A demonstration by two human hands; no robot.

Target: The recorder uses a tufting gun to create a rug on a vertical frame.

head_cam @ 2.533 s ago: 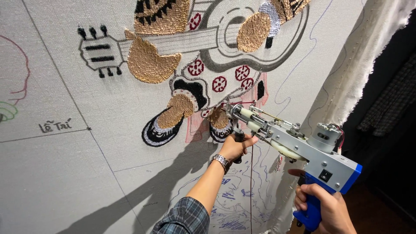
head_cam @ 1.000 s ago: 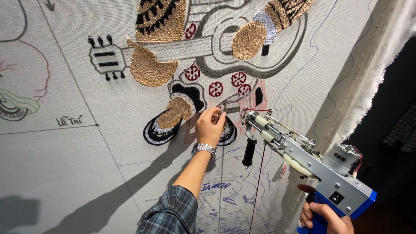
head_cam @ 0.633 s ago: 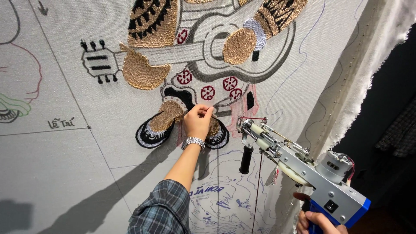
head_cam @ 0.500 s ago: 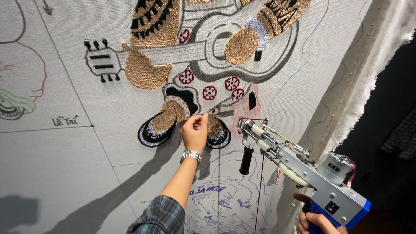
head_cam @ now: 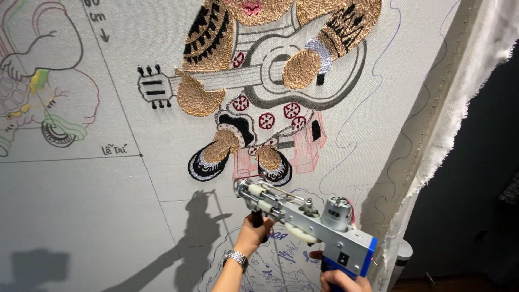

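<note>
Blue-handled tufting gun (head_cam: pixel 305 221) is sitting low, centre-right. My right hand (head_cam: pixel 340 281) is clamping its rear grip; my left hand (head_cam: pixel 254 235) is closing around the front handle. Beyond, its tip is nearing the grey stretched cloth (head_cam: pixel 108 205) below the tufted guitar figure (head_cam: pixel 259 81).

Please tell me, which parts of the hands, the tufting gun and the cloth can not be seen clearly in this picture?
Head view only:
- Right hand: cut off by the bottom edge; only the knuckles on the blue grip show.
- Left hand: its fingers wrap the black front handle, mostly hidden behind the tufting gun.
- Gun's needle tip: too small to tell whether it touches the cloth.
- Blue drawing low on the cloth: partly covered by arm and gun.
</note>
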